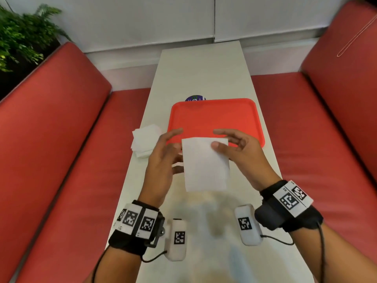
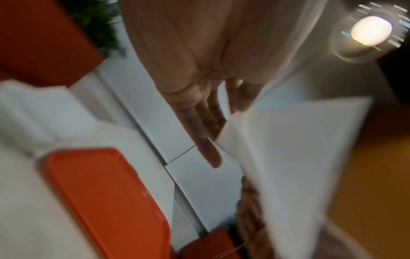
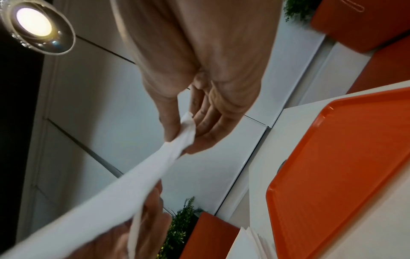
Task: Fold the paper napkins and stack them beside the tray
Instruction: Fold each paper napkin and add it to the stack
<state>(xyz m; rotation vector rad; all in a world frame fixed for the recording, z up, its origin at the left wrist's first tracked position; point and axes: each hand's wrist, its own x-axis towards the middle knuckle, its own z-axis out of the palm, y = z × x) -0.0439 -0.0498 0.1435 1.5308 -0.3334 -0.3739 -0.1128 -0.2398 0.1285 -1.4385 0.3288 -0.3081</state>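
Centrally, in the head view, a white paper napkin (image 1: 206, 163) is held above the table (image 1: 201, 66), its upper edge overlapping the near rim of the red tray (image 1: 214, 117). The right hand (image 1: 241, 152) pinches the napkin's upper right corner between thumb and fingers; the right wrist view confirms this pinch on the paper's corner (image 3: 187, 126). The left hand (image 1: 163, 160) lies along the napkin's left edge with its fingers extended and relaxed; the left wrist view is blurred, showing straight fingers (image 2: 206, 140) beside the sheet, so whether they grip the edge cannot be told. At the left of the tray, just beside it on the table, rests a small stack of folded napkins (image 1: 145, 142). A round blue sticker (image 1: 194, 98) shows at the tray's far edge, partly hidden by it. Red bench seats (image 1: 61, 139) run along both sides of the frame, and a green plant (image 1: 22, 35) fills the upper left corner.
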